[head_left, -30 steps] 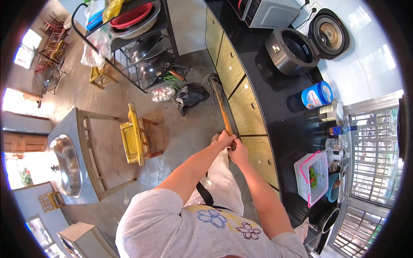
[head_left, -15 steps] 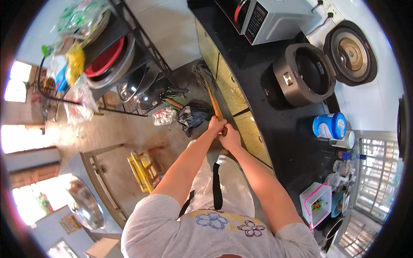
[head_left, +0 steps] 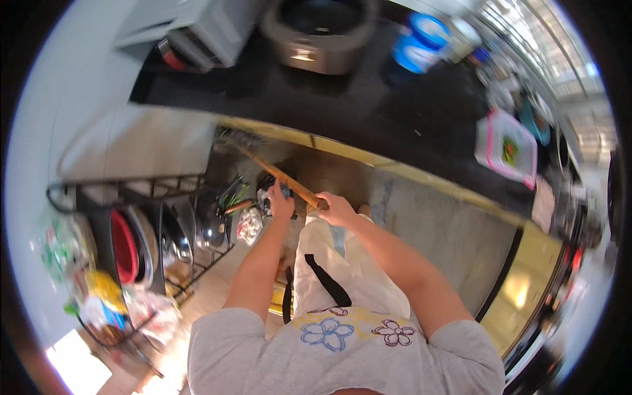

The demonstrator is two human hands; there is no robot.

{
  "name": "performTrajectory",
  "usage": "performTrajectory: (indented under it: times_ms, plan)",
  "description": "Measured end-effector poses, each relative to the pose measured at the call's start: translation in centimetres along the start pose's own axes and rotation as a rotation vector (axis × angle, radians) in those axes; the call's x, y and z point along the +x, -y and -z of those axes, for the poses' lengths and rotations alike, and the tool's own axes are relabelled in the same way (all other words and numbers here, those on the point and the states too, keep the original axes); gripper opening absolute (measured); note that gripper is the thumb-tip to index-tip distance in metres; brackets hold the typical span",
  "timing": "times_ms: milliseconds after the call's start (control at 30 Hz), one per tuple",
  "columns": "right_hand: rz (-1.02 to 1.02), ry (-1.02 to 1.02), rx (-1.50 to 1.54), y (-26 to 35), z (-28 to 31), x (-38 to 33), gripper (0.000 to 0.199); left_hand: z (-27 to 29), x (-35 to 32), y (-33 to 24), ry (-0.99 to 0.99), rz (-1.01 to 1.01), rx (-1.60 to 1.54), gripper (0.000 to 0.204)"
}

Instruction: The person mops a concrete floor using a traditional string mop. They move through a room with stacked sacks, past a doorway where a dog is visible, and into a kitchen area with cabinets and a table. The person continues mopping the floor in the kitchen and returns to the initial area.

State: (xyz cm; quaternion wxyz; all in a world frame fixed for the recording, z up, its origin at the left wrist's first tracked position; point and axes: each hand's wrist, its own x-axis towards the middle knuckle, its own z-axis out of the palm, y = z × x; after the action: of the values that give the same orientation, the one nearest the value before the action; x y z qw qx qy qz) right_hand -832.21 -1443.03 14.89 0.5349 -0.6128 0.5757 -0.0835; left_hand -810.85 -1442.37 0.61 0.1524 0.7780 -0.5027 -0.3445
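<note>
A broom with a wooden handle slants from my body toward the far left, its bristles dark and blurred on the floor by the cabinet foot. My right hand is closed around the handle's near end. Farther along the handle, my left hand has its fingers apart, with fingertips beside or just touching the wood; a bluish-dark gap shows between them. Partly hidden behind that hand lies a black plastic bag. Close by is a clear bag of whitish pieces, with green stalks next to it.
A black countertop runs across above my hands, bearing a rice cooker, a microwave, a blue can and a pink-rimmed basket. To the left a black rack holds basins and bags. Grey floor lies right.
The view has swung, so the counter now lies across the top and the rack sits lower left. My left hand has left the handle's end and moved apart from my right.
</note>
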Motion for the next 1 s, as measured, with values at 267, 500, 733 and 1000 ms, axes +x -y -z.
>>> performTrajectory:
  times_ms: [267, 500, 733, 1000]
  plan:
    - [-0.086, -0.175, 0.019, -10.4, 5.8, -16.7, 0.046, -10.6, -7.9, -9.8, 0.205, -0.464, 0.311, 0.044]
    - [-0.216, -0.258, -0.196, -20.3, 11.3, -32.9, 0.034, -28.1, -18.3, -10.7, 0.054, -0.606, -0.122, 0.026]
    - [-0.513, -0.457, -0.038, -34.2, 15.2, -53.8, 0.039, -41.9, -41.7, -24.1, 0.162, -0.762, 0.155, 0.030]
    - [-0.871, -0.679, 0.111, -37.3, 20.2, -76.1, 0.047, -54.2, -61.7, -31.5, 0.712, -0.651, -0.312, 0.027]
